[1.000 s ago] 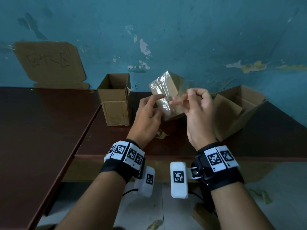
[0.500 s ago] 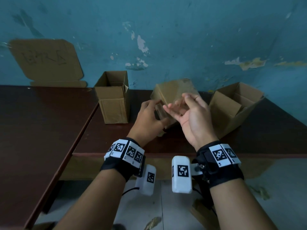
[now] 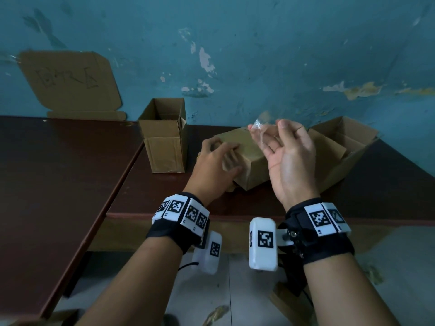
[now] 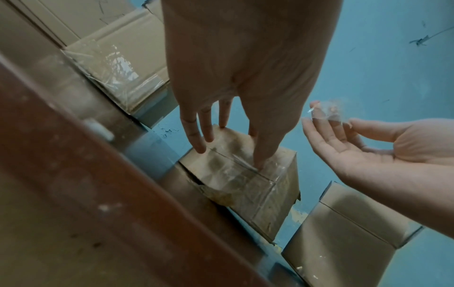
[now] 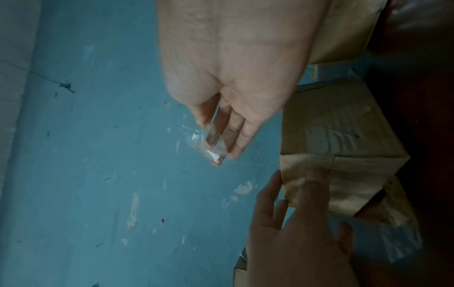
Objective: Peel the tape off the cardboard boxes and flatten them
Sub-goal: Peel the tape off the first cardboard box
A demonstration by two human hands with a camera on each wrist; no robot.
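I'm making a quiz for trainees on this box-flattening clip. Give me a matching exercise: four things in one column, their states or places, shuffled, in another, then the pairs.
Things:
1. upright box
2. taped box
3. clear tape scrap
4. flat cardboard sheet

States or places:
A. leaning against the blue wall
B. stuck to the right hand's fingers
C. standing with its top open
D. lying on the table under the left hand

Pairs: 1-C, 2-D, 3-B, 4-A
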